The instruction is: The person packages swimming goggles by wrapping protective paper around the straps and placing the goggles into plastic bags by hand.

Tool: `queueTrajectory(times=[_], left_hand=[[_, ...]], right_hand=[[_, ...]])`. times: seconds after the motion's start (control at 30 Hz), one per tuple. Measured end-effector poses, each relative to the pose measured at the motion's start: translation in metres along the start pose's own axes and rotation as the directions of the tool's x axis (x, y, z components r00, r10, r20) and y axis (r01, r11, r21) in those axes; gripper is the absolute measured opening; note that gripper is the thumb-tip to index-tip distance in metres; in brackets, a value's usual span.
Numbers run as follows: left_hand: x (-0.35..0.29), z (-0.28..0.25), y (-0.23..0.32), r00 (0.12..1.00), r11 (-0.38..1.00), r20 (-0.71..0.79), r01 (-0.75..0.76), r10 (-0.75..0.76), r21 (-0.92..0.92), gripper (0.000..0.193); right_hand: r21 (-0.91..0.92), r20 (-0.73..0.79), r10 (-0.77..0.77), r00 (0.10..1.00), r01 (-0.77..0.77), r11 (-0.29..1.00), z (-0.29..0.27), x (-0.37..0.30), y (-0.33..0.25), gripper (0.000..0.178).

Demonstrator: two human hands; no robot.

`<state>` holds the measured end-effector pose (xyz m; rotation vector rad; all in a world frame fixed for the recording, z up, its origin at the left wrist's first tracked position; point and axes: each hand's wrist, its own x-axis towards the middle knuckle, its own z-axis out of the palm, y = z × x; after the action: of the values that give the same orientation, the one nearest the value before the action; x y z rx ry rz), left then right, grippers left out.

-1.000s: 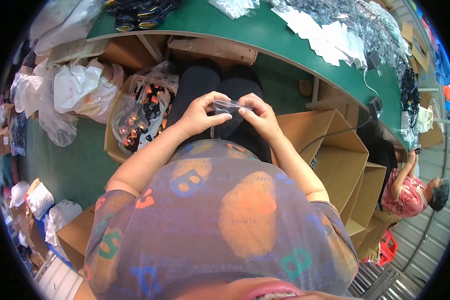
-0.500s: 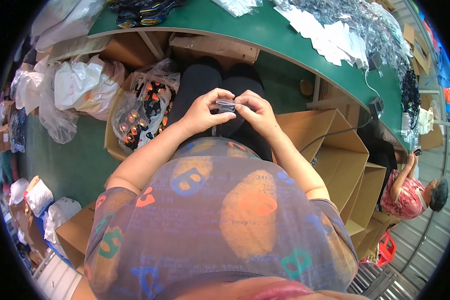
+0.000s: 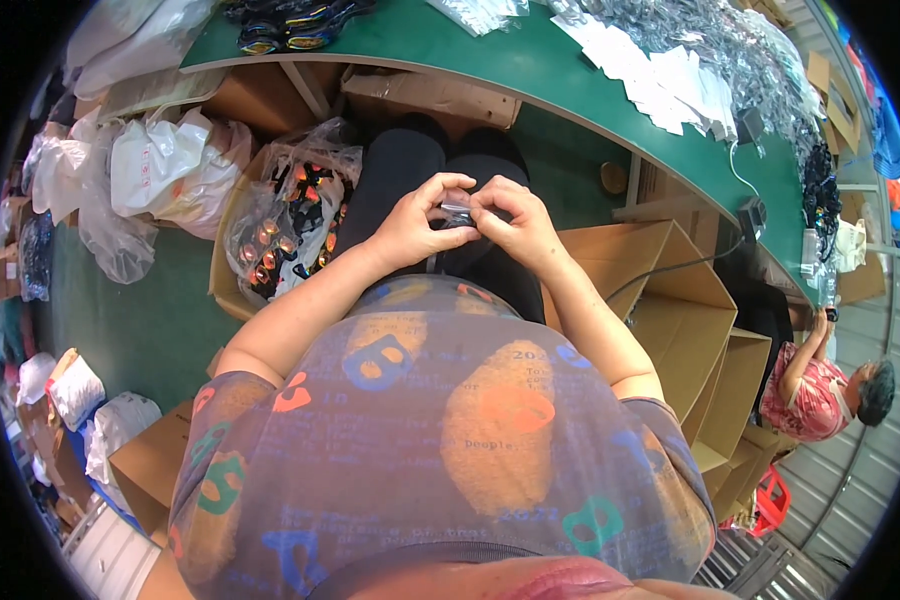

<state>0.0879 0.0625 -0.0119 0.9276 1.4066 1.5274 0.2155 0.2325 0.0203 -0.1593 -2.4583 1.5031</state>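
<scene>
Above my lap, my left hand (image 3: pixel 417 226) and my right hand (image 3: pixel 520 224) meet at a small clear plastic bag (image 3: pixel 457 212). The left thumb and fingers curve around one side of it. On the other side, the right fingertips pinch its edge. Something dark shows in or behind the clear plastic, too small to make out. Left of my legs, a carton (image 3: pixel 222 268) lined with clear plastic holds swim goggles (image 3: pixel 270 252) with orange lenses and black straps.
A green table (image 3: pixel 410 40) curves across the far side, with dark goggles (image 3: pixel 295 25), white papers (image 3: pixel 670 80) and a pile of clear packaging (image 3: pixel 760 75). Open cartons (image 3: pixel 680 310) stand at my right. White bags (image 3: pixel 175 165) lie left. Another person (image 3: pixel 815 390) works at far right.
The clear bag has tilted and shifted slightly between my fingers. My right fingers have curled in a little more. The other person's hands have moved slightly.
</scene>
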Motion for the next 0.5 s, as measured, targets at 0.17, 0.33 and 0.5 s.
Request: queueTrajectory(times=[0.17, 0.33, 0.5], left_hand=[[0.001, 0.003, 0.005, 1.000, 0.999, 0.002, -0.010, 0.010, -0.042, 0.068], [0.003, 0.004, -0.002, 1.000, 1.000, 0.012, -0.026, 0.026, -0.011, 0.069], [0.004, 0.006, -0.001, 0.999, 0.999, -0.010, -0.033, 0.033, 0.025, 0.071]], right_hand=[[-0.143, -0.012, -0.030, 0.999, 0.028, 0.989, -0.002, 0.001, -0.011, 0.013], [-0.314, 0.079, -0.056, 0.995, 0.078, 0.946, -0.006, 0.007, -0.023, 0.014], [-0.323, 0.051, -0.056, 0.997, 0.070, 0.944, -0.005, 0.007, -0.021, 0.016]])
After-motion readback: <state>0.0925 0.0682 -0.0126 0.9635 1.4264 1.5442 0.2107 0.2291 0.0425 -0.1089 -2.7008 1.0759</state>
